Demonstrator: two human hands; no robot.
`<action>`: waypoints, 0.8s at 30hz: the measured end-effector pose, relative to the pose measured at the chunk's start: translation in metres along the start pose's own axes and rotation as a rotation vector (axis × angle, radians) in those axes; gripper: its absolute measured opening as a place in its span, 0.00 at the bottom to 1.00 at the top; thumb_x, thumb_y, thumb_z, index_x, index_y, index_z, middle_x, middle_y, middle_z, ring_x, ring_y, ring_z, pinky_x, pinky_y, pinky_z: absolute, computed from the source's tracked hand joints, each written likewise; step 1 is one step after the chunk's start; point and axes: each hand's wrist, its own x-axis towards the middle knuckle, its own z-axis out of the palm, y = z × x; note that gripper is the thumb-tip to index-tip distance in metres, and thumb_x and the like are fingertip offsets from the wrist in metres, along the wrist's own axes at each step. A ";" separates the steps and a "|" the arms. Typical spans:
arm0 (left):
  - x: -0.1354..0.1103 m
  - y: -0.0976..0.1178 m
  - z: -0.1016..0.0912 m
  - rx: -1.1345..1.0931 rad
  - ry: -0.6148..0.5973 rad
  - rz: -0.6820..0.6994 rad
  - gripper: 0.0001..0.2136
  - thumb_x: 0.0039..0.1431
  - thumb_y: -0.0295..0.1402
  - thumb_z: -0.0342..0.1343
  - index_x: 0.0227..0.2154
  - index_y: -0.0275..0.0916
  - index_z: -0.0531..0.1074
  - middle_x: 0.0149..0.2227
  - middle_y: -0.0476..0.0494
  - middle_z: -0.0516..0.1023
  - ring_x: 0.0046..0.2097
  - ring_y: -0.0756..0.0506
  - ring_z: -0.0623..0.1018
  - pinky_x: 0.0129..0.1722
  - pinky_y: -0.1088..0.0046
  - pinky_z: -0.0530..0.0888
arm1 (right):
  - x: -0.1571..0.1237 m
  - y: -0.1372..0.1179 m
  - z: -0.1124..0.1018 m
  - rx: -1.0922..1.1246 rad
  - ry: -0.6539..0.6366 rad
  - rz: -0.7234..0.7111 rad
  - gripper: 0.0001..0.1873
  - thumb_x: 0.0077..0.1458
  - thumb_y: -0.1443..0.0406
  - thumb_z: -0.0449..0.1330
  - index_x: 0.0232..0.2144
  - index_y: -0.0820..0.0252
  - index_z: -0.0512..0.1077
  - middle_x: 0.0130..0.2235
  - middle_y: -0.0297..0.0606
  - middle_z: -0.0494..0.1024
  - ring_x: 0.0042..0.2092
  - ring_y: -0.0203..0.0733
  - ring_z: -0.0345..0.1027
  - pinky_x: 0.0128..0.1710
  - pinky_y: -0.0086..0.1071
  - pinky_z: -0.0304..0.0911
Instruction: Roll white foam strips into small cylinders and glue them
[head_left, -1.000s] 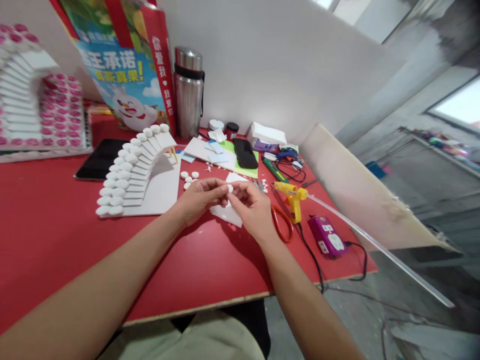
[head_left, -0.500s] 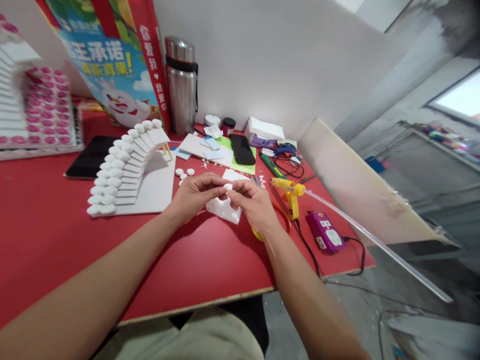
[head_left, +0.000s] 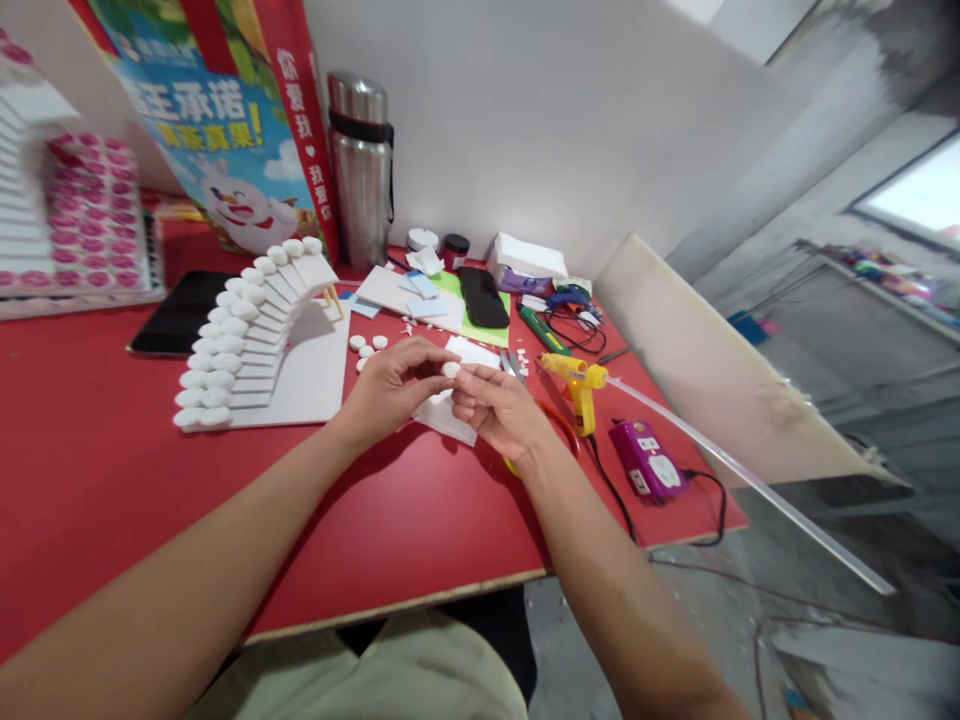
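Observation:
My left hand (head_left: 394, 385) and my right hand (head_left: 501, 410) meet over the red table (head_left: 112, 440), both pinching one small white round foam piece (head_left: 451, 369) between their fingertips. Under the hands lies a white foam sheet scrap (head_left: 450, 415). A few loose white round pieces (head_left: 366, 347) lie just left of my left hand. Further left stands a white foam staircase model (head_left: 255, 330) edged with rows of the same round pieces.
A yellow glue gun (head_left: 577, 383) with a long clear stick, orange-handled scissors (head_left: 559, 420) and a purple device (head_left: 646, 460) lie right of my hands. A steel flask (head_left: 361, 170), a printed bag (head_left: 225, 140), a black phone (head_left: 184, 312) and small supplies stand behind.
Both hands stayed together on the round piece, my right fingers shifting slightly on it. The view drifted a little, mostly between the first two frames.

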 end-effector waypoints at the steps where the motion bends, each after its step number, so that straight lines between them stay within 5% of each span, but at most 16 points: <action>1: 0.000 0.001 -0.001 0.008 0.003 0.015 0.08 0.57 0.31 0.68 0.40 0.41 0.85 0.38 0.43 0.81 0.41 0.45 0.77 0.42 0.68 0.73 | 0.000 0.000 0.000 0.019 -0.014 0.019 0.20 0.37 0.63 0.82 0.30 0.64 0.78 0.26 0.29 0.72 0.25 0.26 0.56 0.24 0.24 0.56; 18: -0.004 0.005 0.007 -0.092 -0.009 0.041 0.09 0.62 0.32 0.66 0.44 0.47 0.86 0.38 0.44 0.77 0.42 0.46 0.76 0.42 0.69 0.73 | 0.001 0.004 0.000 0.082 -0.059 -0.051 0.17 0.39 0.65 0.80 0.27 0.64 0.77 0.22 0.25 0.66 0.22 0.24 0.45 0.21 0.23 0.50; 24: -0.002 0.002 0.003 0.070 0.018 0.115 0.11 0.63 0.31 0.64 0.48 0.45 0.84 0.42 0.42 0.77 0.45 0.45 0.76 0.45 0.68 0.75 | 0.003 0.004 0.005 -0.049 0.021 -0.115 0.19 0.39 0.60 0.80 0.28 0.63 0.77 0.23 0.26 0.68 0.23 0.26 0.51 0.23 0.26 0.52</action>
